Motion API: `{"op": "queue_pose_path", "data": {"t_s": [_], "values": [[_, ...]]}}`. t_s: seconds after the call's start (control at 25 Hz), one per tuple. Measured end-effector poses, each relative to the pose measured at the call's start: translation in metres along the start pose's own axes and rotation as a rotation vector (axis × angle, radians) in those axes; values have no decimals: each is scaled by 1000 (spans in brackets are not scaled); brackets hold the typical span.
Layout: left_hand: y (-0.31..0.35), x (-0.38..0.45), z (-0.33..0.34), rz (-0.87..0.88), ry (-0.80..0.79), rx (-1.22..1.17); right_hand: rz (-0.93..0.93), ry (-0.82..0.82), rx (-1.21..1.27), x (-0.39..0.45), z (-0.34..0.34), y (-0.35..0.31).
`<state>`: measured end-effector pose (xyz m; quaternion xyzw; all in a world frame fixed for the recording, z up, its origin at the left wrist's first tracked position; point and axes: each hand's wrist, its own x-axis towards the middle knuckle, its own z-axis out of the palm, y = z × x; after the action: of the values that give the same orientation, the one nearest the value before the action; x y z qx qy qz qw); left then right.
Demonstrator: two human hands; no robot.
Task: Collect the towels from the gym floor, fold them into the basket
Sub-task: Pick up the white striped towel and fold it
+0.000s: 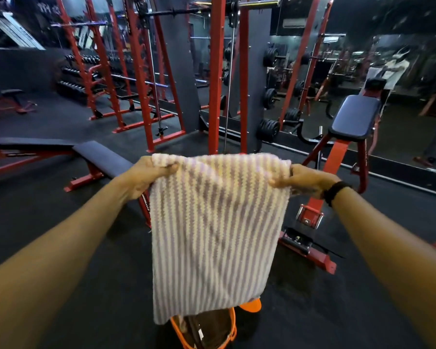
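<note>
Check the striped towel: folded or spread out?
Spread out, as far as shown: the striped towel hangs flat from its top corners, gripped by left hand and right hand, above the orange basket.

The hanging striped towel (212, 230) hides most of the orange basket (230, 335), whose lower part the bottom edge cuts off. The dark cloth (212, 331) inside shows only partly. Upper-right mirror reflections are too blurred to identify.
</note>
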<state>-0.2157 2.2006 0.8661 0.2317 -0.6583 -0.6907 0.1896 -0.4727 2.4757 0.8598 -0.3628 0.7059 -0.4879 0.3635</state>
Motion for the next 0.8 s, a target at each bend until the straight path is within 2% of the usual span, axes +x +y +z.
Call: {"op": "queue_pose_path", "data": {"t_s": [0.08,0.12,0.2,0.24,0.28,0.36,0.44,0.56,0.68,0.8], "values": [[1,-1,1,5,4,-175,-89,140,179,5,1,-1],[3,-2,1,10,-38,-207,-123,139,282,6,1,-3],[5,4,0,40,-38,-54,-94,69,249,7,4,-8],[6,8,0,73,71,17,-76,93,170,9,6,-7],[8,12,-3,110,205,17,-84,192,142,13,8,-8],[9,17,-5,140,369,-87,-143,426,249,21,12,-13],[13,17,-2,152,379,-184,-203,578,318,26,14,-21],[18,16,10,235,408,-239,-232,658,334,30,17,-30],[21,14,9,291,465,-158,-315,588,336,25,20,-37],[16,10,-1,406,415,200,-361,656,171,21,12,-33]]}}
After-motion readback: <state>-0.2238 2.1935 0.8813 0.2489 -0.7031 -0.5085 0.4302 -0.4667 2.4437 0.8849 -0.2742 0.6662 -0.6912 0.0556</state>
